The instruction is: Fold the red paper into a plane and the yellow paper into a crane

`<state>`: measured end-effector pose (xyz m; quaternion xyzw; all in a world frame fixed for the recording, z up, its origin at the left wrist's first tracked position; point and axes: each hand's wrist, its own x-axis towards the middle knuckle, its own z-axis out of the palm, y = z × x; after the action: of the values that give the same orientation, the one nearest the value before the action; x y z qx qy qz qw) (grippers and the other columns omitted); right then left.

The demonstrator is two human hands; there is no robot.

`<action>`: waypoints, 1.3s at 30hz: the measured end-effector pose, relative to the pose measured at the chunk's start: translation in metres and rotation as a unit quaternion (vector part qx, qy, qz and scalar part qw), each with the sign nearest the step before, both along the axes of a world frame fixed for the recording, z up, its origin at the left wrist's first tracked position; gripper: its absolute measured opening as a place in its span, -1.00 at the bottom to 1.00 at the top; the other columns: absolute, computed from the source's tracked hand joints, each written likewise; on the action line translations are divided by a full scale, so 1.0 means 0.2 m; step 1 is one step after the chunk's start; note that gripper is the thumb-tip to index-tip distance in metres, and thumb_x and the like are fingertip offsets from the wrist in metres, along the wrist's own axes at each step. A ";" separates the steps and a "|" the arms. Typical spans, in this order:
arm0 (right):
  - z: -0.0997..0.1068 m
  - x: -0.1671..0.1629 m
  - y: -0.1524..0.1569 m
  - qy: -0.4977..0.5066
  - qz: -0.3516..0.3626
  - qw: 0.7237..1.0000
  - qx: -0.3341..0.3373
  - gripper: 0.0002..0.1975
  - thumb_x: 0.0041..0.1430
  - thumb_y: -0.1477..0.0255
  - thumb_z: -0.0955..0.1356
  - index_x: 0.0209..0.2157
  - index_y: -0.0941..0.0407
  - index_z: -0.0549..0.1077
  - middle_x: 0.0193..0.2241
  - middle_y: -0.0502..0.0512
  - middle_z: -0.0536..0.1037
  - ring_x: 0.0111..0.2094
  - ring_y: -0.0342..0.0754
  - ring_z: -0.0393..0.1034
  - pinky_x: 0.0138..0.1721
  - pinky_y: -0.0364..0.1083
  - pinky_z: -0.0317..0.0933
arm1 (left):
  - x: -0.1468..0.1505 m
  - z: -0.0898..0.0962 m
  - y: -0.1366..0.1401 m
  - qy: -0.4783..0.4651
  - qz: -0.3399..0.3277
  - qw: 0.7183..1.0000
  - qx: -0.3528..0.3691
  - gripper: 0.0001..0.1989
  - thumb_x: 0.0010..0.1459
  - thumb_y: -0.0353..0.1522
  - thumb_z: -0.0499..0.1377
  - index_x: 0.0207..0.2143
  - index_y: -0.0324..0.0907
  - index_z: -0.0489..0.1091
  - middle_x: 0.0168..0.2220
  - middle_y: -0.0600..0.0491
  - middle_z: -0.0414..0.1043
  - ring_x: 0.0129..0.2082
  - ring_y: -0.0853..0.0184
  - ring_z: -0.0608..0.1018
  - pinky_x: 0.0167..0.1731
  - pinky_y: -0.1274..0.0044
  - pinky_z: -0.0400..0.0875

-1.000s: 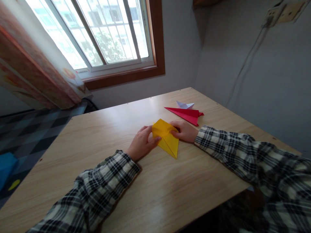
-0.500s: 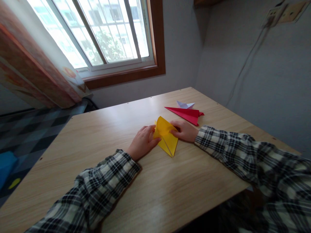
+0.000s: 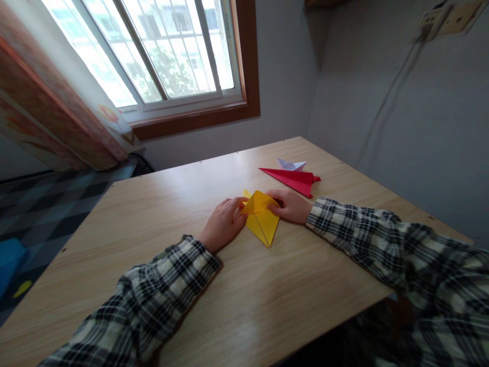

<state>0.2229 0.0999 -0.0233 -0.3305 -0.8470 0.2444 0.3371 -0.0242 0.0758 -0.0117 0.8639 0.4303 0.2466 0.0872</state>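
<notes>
A yellow folded paper (image 3: pixel 263 224) is held between both hands just over the table, its pointed end toward me and a crease line down its lower half. The upper flap is bent up and curls over. My left hand (image 3: pixel 225 221) pinches the left corner between thumb and fingers. On the opposite corner my right hand (image 3: pixel 289 205) is closed, thumb in front and fingers partly hidden behind the paper. Beyond the right hand lie a red folded paper plane (image 3: pixel 292 179) and a small white paper boat (image 3: pixel 292 165).
The pale wooden table (image 3: pixel 160 204) reaches back toward the wall below a window (image 3: pixel 168 56). A patterned curtain (image 3: pixel 57 97) hangs at the left. On the checked surface (image 3: pixel 76 214) at the left lies a blue object (image 3: pixel 11 260). A cable (image 3: pixel 385 102) runs down from a wall socket (image 3: pixel 430 23).
The upper flap of the yellow paper has come down toward me and looks shorter. My left thumb has drawn back slightly to the left. The red and white papers stay put.
</notes>
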 end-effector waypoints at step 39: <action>-0.03 0.03 0.06 0.037 0.073 0.994 -0.068 -0.64 0.25 0.53 0.26 0.06 0.12 0.43 -0.07 0.13 0.59 -0.01 0.01 0.46 0.07 0.04 0.32 | 0.00 0.00 0.00 -0.027 0.039 0.998 -0.030 -0.80 0.27 -0.40 0.04 -0.12 -0.18 0.40 -0.24 -0.02 0.51 -0.27 0.23 0.51 -0.20 0.36 0.42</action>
<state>0.2292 0.1126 -0.0288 -0.2805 -0.8374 0.3372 0.3263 -0.0251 0.0767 -0.0108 0.8363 0.4689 0.2598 0.1151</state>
